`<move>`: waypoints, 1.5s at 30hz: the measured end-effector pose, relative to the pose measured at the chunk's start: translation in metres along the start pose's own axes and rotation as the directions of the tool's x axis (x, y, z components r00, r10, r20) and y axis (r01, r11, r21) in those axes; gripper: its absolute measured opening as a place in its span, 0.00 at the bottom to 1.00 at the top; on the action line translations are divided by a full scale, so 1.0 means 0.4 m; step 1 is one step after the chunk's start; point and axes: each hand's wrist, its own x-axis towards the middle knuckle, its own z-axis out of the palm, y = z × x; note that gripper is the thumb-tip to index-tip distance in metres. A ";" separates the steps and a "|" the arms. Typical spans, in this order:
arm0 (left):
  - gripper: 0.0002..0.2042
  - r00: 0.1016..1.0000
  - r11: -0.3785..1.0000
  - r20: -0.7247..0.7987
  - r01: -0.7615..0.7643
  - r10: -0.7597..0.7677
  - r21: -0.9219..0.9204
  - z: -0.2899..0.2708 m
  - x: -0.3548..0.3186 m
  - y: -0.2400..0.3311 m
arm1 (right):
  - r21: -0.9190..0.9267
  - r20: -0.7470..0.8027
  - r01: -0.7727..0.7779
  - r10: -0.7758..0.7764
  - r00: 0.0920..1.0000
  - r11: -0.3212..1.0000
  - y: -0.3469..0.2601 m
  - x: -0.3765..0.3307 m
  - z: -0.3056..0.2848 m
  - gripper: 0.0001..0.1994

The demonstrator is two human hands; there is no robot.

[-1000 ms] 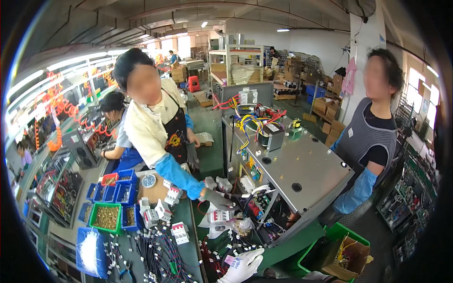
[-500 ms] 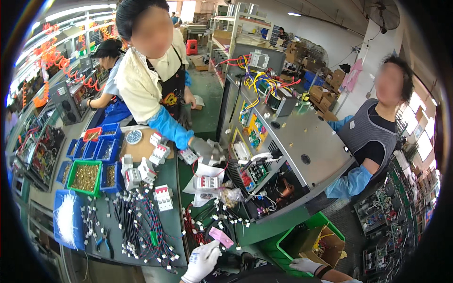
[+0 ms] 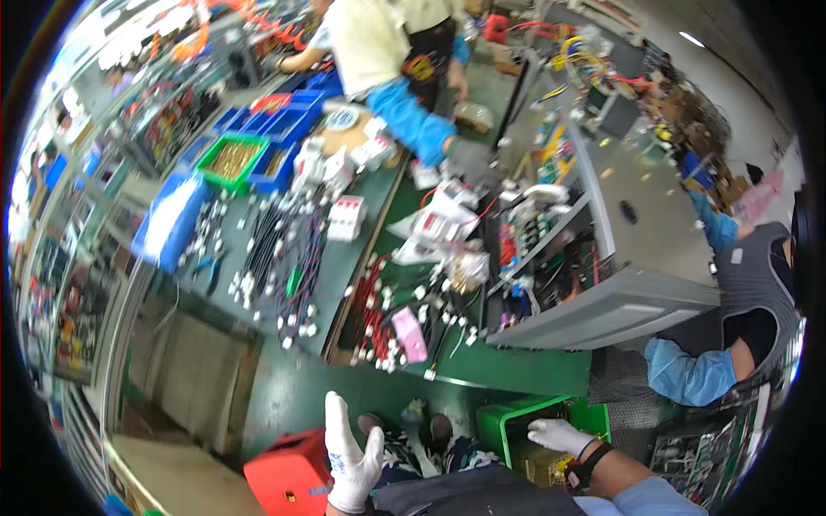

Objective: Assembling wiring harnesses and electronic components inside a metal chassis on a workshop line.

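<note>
My left hand (image 3: 348, 463), in a white glove, is raised with its fingers stretched out and thumb apart, holding nothing. It is above the floor beside a red stool-like object (image 3: 288, 473). My right hand (image 3: 559, 436), also white-gloved, is extended with nothing visible in it, over a green crate (image 3: 492, 423) with cardboard inside. Beyond my left hand, a flat pink piece (image 3: 409, 334) lies at the bench edge among red wires (image 3: 372, 301) with white connectors. Behind it are clear plastic bags (image 3: 469, 271) and a packaged breaker (image 3: 437, 225).
A large grey metal cabinet (image 3: 632, 310) with exposed wiring stands on the bench. Black cable bundles (image 3: 267, 241), pliers (image 3: 209, 268), breakers (image 3: 346, 218) and parts bins (image 3: 231, 162) cover the left bench. One co-worker's gloved hand (image 3: 471, 162) reaches toward the cabinet; another person's sleeve (image 3: 688, 370) is at right.
My view has swung lower and blurred slightly. My left hand, earlier at the pink piece's edge, is now apart from it with fingers spread. The pink piece lies on the bench.
</note>
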 end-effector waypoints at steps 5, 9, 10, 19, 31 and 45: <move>0.39 0.912 0.932 -0.208 0.363 -0.354 0.005 -0.070 -0.203 -0.154 | -0.188 0.314 0.174 -0.109 0.943 0.967 -0.074 0.083 0.028 0.27; 0.42 0.863 0.705 -0.226 0.500 -0.451 0.502 -0.098 -0.430 -0.386 | -0.387 0.459 0.325 -0.126 0.880 0.863 -0.150 0.269 0.188 0.30; 0.43 0.798 0.633 -0.217 0.584 -0.562 0.508 -0.094 -0.497 -0.443 | -0.402 0.465 0.374 -0.166 0.870 0.836 -0.166 0.329 0.240 0.30; 0.46 0.515 0.350 -0.241 0.793 -0.823 0.498 0.050 -0.812 -0.795 | -0.523 0.478 0.328 -0.048 0.877 0.787 -0.212 0.945 0.800 0.24; 0.54 0.415 0.144 -0.484 0.853 -0.771 0.502 0.188 -0.754 -0.880 | -0.661 0.399 0.285 0.002 0.917 0.695 -0.081 1.291 1.151 0.39; 0.26 0.797 0.776 0.278 0.335 -0.536 0.534 0.055 -0.653 -0.826 | 0.146 0.242 0.552 -0.570 0.785 0.821 -0.516 0.320 0.322 0.31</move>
